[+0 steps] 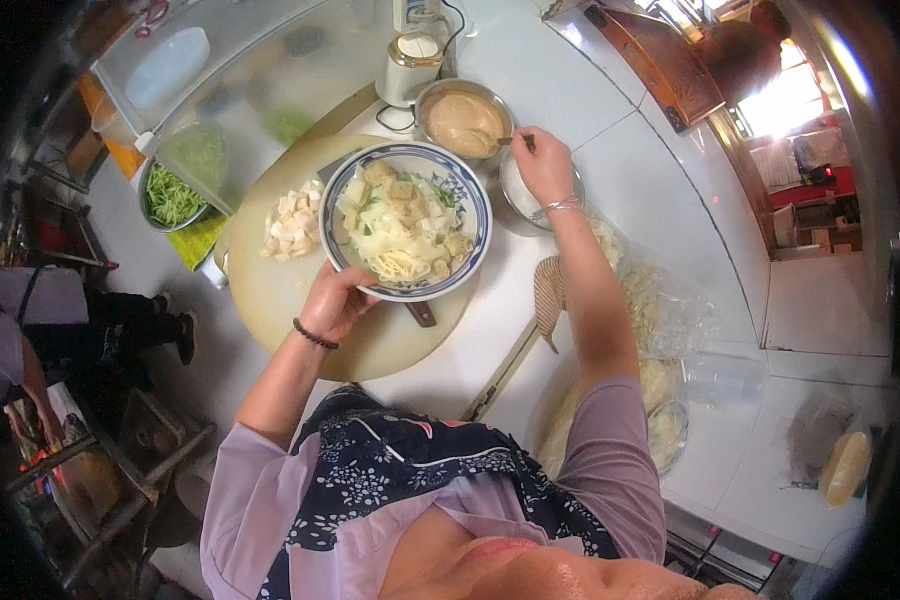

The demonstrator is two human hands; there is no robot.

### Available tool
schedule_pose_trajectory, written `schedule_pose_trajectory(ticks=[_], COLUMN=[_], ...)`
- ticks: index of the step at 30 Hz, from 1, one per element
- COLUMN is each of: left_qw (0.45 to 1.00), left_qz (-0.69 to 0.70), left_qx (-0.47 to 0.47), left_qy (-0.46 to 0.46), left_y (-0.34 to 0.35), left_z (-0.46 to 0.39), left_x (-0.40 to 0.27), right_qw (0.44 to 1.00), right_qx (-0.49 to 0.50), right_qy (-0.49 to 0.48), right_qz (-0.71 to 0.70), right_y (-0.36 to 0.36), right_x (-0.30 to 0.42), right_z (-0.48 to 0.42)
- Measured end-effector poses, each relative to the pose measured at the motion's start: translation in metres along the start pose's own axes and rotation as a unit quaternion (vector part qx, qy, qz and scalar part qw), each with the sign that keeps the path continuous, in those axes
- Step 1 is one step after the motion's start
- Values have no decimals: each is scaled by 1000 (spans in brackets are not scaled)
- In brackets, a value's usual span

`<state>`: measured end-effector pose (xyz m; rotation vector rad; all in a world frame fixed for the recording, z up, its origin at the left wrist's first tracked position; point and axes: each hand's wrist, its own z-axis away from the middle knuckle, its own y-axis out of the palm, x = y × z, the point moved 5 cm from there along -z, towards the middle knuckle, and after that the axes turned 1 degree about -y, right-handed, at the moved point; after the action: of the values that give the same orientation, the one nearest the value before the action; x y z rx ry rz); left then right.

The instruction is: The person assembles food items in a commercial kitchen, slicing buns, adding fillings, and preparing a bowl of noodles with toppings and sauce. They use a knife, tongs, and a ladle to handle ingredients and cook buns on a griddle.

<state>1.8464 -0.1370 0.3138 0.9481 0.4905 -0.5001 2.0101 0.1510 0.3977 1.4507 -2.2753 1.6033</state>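
Note:
My left hand (335,301) grips the near rim of a blue-and-white bowl (482,196), thumb over the edge. Inside it lie pale noodles (401,264), cubed pieces and green shreds. The bowl is held above a round cutting board (270,315). A knife's brown handle (421,314) juts out from under it. My right hand (544,163) holds the dark handle of a spoon (504,140), whose other end rests in a metal pot of tan sauce (461,118). Just below that hand stands a metal container of white contents (521,186).
Pale diced cubes (294,221) lie on the board's left. A bowl of shredded green vegetable (169,196) stands beside a clear panel (270,97). Bags of noodles (656,300) and a striped cloth (549,296) sit at right. Another person (34,315) is at far left.

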Motion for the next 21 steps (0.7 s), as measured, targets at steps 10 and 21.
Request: schedule_pose_trajectory(ticks=[10,21], left_qw=[999,998], left_qz=[42,44], left_qx=[-11,23], left_qy=[21,37], left_y=[-11,-6], left_z=[-4,-40], left_x=[0,-12], right_qw=[870,864], right_qx=[-43,-80], right_qy=[370,276], right_qz=[-322,-414], right_y=[41,-24], right_x=[-31,29], right_z=[0,-20])
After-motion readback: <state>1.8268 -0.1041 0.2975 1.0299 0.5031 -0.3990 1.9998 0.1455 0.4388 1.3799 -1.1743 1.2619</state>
